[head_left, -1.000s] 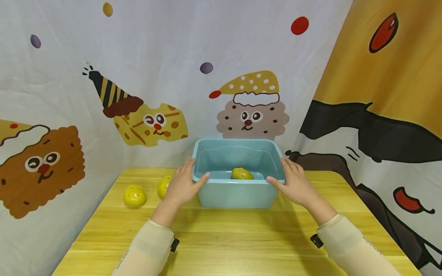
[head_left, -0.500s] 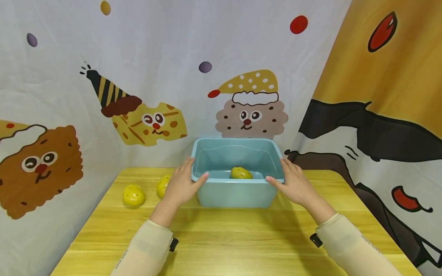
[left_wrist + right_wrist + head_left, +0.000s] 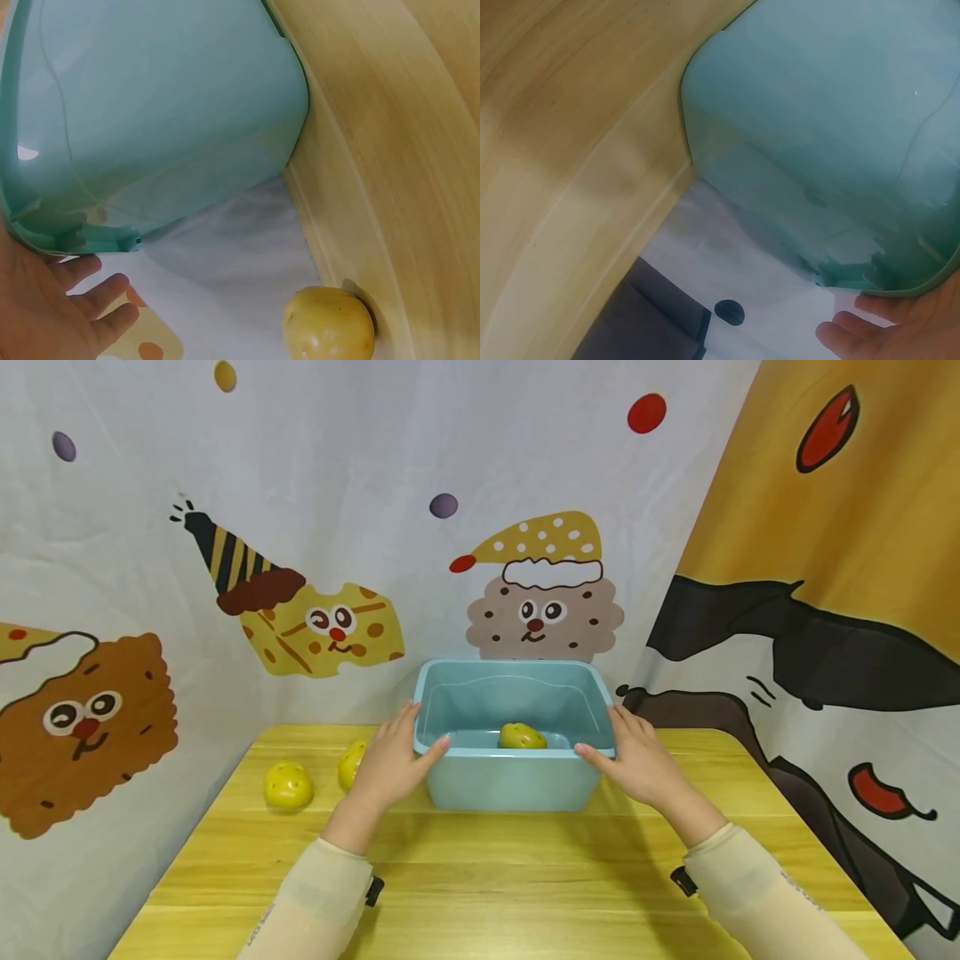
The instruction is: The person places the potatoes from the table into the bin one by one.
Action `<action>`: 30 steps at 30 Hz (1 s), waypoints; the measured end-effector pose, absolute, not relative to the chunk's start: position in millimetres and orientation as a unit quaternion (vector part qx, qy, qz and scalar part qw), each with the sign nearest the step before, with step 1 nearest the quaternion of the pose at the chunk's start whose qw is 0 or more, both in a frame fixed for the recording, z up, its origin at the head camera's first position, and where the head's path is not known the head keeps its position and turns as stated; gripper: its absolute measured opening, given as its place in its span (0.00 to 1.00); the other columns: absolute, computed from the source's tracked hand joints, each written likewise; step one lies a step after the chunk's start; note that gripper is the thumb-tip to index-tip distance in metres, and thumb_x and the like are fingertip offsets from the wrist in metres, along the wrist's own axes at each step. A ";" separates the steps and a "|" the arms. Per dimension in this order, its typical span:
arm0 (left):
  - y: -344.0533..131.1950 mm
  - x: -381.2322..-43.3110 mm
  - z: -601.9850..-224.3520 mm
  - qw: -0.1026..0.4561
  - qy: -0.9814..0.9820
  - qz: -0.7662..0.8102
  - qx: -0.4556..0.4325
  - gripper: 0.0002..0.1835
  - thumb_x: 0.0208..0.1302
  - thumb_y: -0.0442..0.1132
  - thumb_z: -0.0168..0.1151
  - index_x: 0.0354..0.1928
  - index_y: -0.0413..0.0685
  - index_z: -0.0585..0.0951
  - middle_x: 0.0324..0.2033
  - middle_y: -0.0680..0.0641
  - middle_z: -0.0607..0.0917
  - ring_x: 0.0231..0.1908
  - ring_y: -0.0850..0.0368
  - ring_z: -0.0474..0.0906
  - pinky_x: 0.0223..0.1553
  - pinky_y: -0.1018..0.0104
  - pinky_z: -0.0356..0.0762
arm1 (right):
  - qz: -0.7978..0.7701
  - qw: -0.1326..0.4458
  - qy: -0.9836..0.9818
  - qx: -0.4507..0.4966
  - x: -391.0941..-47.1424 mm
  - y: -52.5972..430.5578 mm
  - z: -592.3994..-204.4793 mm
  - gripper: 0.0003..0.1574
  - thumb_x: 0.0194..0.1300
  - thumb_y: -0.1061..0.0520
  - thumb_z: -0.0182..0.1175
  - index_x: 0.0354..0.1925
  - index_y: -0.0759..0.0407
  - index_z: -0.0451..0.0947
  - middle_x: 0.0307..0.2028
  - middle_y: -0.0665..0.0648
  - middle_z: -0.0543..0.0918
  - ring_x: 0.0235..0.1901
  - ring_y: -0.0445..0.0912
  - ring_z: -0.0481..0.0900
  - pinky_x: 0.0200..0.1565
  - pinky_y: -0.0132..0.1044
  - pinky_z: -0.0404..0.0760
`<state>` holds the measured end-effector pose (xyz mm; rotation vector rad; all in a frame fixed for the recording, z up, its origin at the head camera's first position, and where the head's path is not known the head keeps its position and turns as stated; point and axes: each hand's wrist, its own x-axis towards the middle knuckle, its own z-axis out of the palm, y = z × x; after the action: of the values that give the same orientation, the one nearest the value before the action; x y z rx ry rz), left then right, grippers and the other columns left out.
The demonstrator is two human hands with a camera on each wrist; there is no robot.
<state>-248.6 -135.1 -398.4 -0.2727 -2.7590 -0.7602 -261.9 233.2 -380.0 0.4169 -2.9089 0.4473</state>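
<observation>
A light-blue plastic storage bin [image 3: 513, 781] stands upright toward the back of the table. My left hand [image 3: 392, 762] grips its left front corner, thumb over the front rim and fingers along the side. At the right front corner, my right hand [image 3: 637, 758] holds the rim in the same way. From the left wrist, several fingers [image 3: 112, 296] show spread just below the rim; the right wrist view has the other hand's fingers [image 3: 847, 334] under the rim too. Inside the bin lies one yellow, dimpled potato [image 3: 522, 736], its lower part hidden by the front wall.
Left of the bin on the wooden table [image 3: 480, 877] sit a yellow dimpled potato [image 3: 288, 786] and a second potato [image 3: 349, 766], partly hidden behind my left hand. A printed cloth [image 3: 360, 460] hangs right behind the table.
</observation>
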 end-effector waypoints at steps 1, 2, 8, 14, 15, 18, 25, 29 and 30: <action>-135.3 -248.5 -398.4 0.134 -0.951 -0.260 -0.095 0.50 0.55 0.76 0.36 0.70 0.46 0.55 0.69 0.44 0.56 0.65 0.42 0.55 0.63 0.44 0.52 | 0.150 0.084 -0.975 0.139 -261.7 233.0 -379.7 0.63 0.57 0.22 0.43 0.70 0.65 0.43 0.70 0.67 0.46 0.66 0.66 0.46 0.57 0.68 0.53; -135.4 -248.5 -398.5 0.135 -0.952 -0.258 -0.094 0.50 0.55 0.76 0.36 0.70 0.46 0.55 0.69 0.44 0.56 0.65 0.42 0.55 0.63 0.44 0.52 | 0.150 0.083 -0.975 0.140 -261.8 233.1 -379.5 0.63 0.57 0.22 0.43 0.70 0.65 0.43 0.70 0.67 0.46 0.66 0.67 0.46 0.57 0.68 0.53; -135.2 -247.6 -398.3 0.150 -0.954 -0.243 -0.091 0.51 0.53 0.77 0.36 0.69 0.46 0.58 0.68 0.44 0.59 0.64 0.43 0.57 0.61 0.42 0.55 | 0.148 0.078 -0.976 0.142 -260.8 232.8 -378.4 0.63 0.57 0.22 0.42 0.70 0.66 0.42 0.69 0.67 0.46 0.66 0.66 0.46 0.58 0.67 0.53; -135.1 -247.1 -398.1 0.154 -0.955 -0.240 -0.084 0.51 0.53 0.78 0.38 0.68 0.47 0.59 0.67 0.44 0.61 0.64 0.43 0.59 0.60 0.41 0.56 | 0.150 0.074 -0.976 0.140 -260.4 233.2 -378.4 0.63 0.56 0.22 0.42 0.70 0.65 0.42 0.70 0.67 0.45 0.66 0.66 0.45 0.58 0.67 0.53; -135.2 -247.3 -398.3 0.155 -0.955 -0.239 -0.084 0.51 0.52 0.78 0.38 0.68 0.47 0.59 0.67 0.44 0.61 0.64 0.43 0.59 0.60 0.41 0.56 | 0.151 0.073 -0.976 0.139 -260.4 233.0 -378.4 0.63 0.56 0.22 0.42 0.70 0.65 0.42 0.70 0.67 0.45 0.66 0.65 0.45 0.58 0.66 0.53; -135.2 -247.6 -398.7 0.156 -0.955 -0.238 -0.083 0.51 0.52 0.78 0.38 0.68 0.47 0.59 0.67 0.44 0.61 0.64 0.43 0.59 0.60 0.41 0.56 | 0.152 0.070 -0.976 0.138 -260.2 233.3 -378.6 0.64 0.56 0.21 0.42 0.71 0.65 0.42 0.70 0.66 0.45 0.66 0.65 0.44 0.58 0.66 0.52; -135.0 -247.9 -398.8 0.160 -0.955 -0.236 -0.084 0.47 0.55 0.74 0.45 0.68 0.48 0.60 0.67 0.44 0.62 0.63 0.43 0.60 0.60 0.41 0.55 | 0.156 0.062 -0.976 0.140 -260.6 232.8 -378.6 0.64 0.56 0.21 0.42 0.71 0.65 0.40 0.70 0.66 0.43 0.66 0.66 0.43 0.59 0.67 0.50; -135.0 -247.5 -398.1 0.165 -0.955 -0.233 -0.086 0.47 0.55 0.72 0.46 0.68 0.47 0.60 0.66 0.44 0.63 0.63 0.43 0.60 0.60 0.41 0.56 | 0.156 0.062 -0.976 0.139 -261.1 232.7 -378.9 0.64 0.56 0.21 0.41 0.71 0.65 0.40 0.70 0.66 0.43 0.66 0.66 0.43 0.58 0.67 0.50; -135.0 -247.4 -397.9 0.166 -0.955 -0.231 -0.086 0.47 0.55 0.73 0.45 0.68 0.47 0.60 0.66 0.44 0.63 0.63 0.43 0.60 0.60 0.41 0.56 | 0.156 0.063 -0.976 0.139 -261.1 232.6 -378.7 0.64 0.56 0.21 0.41 0.71 0.65 0.40 0.70 0.66 0.43 0.66 0.66 0.44 0.58 0.67 0.51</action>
<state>-247.4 -135.0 -397.9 -0.2455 -2.7194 -0.6580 -261.1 232.6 -378.7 0.4208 -2.9489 0.4719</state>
